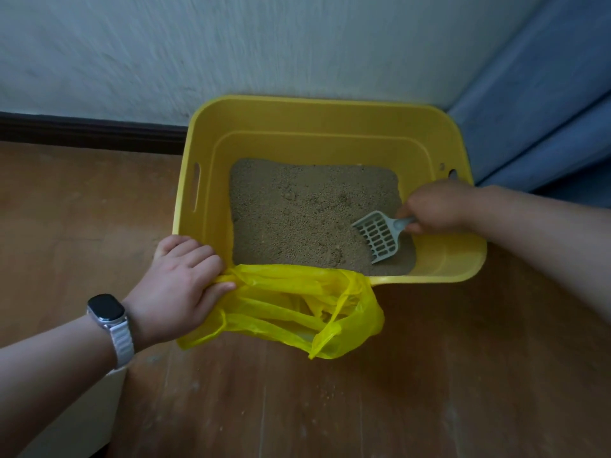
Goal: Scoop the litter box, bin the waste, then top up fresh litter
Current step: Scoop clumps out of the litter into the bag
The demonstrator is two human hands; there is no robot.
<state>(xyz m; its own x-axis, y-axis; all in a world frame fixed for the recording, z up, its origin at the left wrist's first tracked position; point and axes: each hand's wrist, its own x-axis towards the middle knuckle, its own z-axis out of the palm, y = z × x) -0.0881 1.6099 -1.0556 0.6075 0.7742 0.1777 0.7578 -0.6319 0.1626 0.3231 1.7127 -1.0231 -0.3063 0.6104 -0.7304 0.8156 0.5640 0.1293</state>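
A yellow plastic litter box (324,127) stands on the floor against the wall, holding tan granular litter (304,213). My right hand (439,208) grips the handle of a grey slotted scoop (378,236), whose blade rests on the litter at the near right of the box. My left hand (180,285) clutches the rim of a yellow plastic bag (297,312) at the box's near left corner. The bag hangs open over the near edge of the box. A watch with a white strap is on my left wrist.
A white wall (231,51) with a dark skirting board (89,132) runs behind the box. Blue fabric (542,110) hangs at the right, beside the box. A wooden floor (396,401) with a few scattered grains lies in front. A pale object (82,414) sits under my left forearm.
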